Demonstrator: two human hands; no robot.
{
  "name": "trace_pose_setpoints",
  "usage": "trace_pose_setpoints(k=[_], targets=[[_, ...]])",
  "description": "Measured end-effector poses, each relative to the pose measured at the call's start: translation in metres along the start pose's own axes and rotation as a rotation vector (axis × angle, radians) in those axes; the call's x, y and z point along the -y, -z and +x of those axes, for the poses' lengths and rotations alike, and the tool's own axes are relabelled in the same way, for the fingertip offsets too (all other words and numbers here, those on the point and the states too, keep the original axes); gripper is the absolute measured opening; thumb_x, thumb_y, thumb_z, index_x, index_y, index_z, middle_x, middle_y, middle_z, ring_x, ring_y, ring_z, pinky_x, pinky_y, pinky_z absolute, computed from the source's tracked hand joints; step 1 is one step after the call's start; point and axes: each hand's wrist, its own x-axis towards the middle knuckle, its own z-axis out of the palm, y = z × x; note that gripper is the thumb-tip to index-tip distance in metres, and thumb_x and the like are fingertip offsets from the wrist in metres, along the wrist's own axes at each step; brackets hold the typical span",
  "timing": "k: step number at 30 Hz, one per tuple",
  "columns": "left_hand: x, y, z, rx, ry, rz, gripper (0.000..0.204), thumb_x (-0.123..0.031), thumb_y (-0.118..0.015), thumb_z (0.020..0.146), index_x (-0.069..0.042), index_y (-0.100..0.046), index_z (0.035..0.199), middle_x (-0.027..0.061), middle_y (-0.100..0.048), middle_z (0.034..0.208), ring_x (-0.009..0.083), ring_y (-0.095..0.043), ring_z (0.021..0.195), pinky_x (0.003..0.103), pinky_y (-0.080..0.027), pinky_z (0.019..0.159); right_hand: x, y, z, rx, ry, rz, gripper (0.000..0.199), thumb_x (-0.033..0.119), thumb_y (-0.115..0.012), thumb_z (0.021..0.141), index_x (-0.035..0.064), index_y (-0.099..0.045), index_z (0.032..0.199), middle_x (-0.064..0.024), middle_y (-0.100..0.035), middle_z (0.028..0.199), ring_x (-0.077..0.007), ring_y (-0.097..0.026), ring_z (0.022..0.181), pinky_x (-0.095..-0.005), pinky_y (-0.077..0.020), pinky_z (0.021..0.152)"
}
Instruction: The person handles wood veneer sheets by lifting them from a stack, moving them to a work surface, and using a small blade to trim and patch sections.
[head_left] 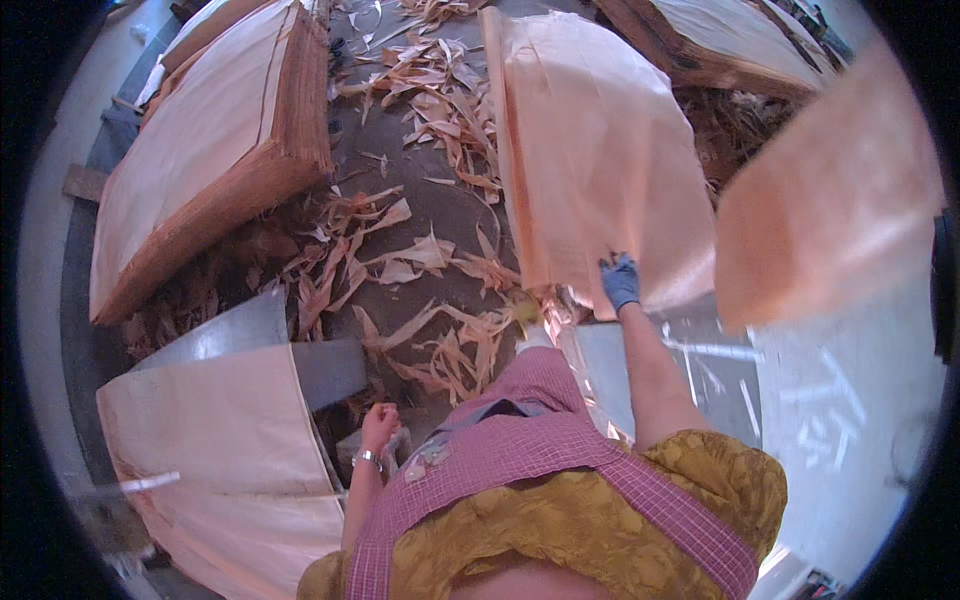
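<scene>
My right hand point(620, 281), in a blue glove with dark fingertips, lies on the near end of a large, pale wood veneer sheet point(600, 130). Its fingers are spread on the surface, and faint creases run up the sheet from there. My left hand point(378, 426) is bare, with a metal band at the wrist. It hangs low beside my apron, fingers curled in, and I see nothing in it. To the right of the gloved hand, another veneer sheet point(830, 205) stands tilted up and is blurred; what holds it is not visible.
A thick veneer stack point(215, 150) stands at left, another stack point(720, 45) at far right. Torn veneer strips point(455, 110) litter the dark floor between them. Near left, a veneer sheet point(225, 430) lies by a grey metal plate point(230, 325). A pale marked surface point(830, 400) is at right.
</scene>
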Motion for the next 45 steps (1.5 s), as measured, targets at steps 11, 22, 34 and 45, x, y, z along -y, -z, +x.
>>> trace_pose_setpoints(k=[11, 22, 34, 45], targets=[[-0.003, 0.012, 0.103, 0.114, 0.094, 0.182, 0.020, -0.016, -0.066, 0.089, -0.004, -0.065, 0.105, 0.0043, -0.068, 0.087, 0.0120, -0.063, 0.071, 0.027, -0.052, 0.065, -0.015, 0.013, 0.145, 0.032, -0.230, -0.318, 0.042, 0.039, -0.063, 0.085, 0.0078, -0.065, 0.113, -0.0218, -0.067, 0.107, -0.0384, -0.065, 0.093, -0.0475, -0.0518, 0.081], [-0.275, 0.026, 0.199, -0.176, -0.050, 0.041, 0.033, -0.025, -0.064, 0.088, -0.004, -0.064, 0.114, 0.0106, -0.070, 0.101, 0.0188, -0.067, 0.091, 0.033, -0.052, 0.082, 0.553, -0.102, 0.294, 0.628, 0.118, 0.907, 0.022, 0.025, -0.071, 0.088, 0.0127, -0.057, 0.075, 0.0022, -0.053, 0.060, -0.0077, -0.047, 0.045, -0.0235, -0.0348, 0.040], [-0.445, 0.361, 0.303, -0.601, -0.745, -0.424, 0.067, -0.027, -0.079, 0.079, 0.000, -0.049, 0.132, 0.0094, -0.059, 0.127, 0.0185, -0.053, 0.117, 0.037, -0.042, 0.102, 1.083, -0.212, 0.017, 1.511, 0.586, 1.018, 0.022, 0.028, -0.064, 0.093, 0.0108, -0.070, 0.107, 0.0038, -0.057, 0.071, -0.0073, -0.051, 0.052, -0.0212, -0.0388, 0.044], [-0.487, 0.716, 0.260, -0.883, -1.040, -0.618, 0.040, -0.024, -0.071, 0.089, -0.002, -0.057, 0.119, 0.0035, -0.062, 0.112, 0.0120, -0.053, 0.111, 0.035, -0.043, 0.099, 1.437, -0.239, -0.236, 2.127, 1.137, 1.172, 0.016, 0.032, -0.055, 0.097, 0.0175, -0.061, 0.094, 0.0013, -0.051, 0.062, -0.0102, -0.041, 0.042, -0.0235, -0.0317, 0.037]])
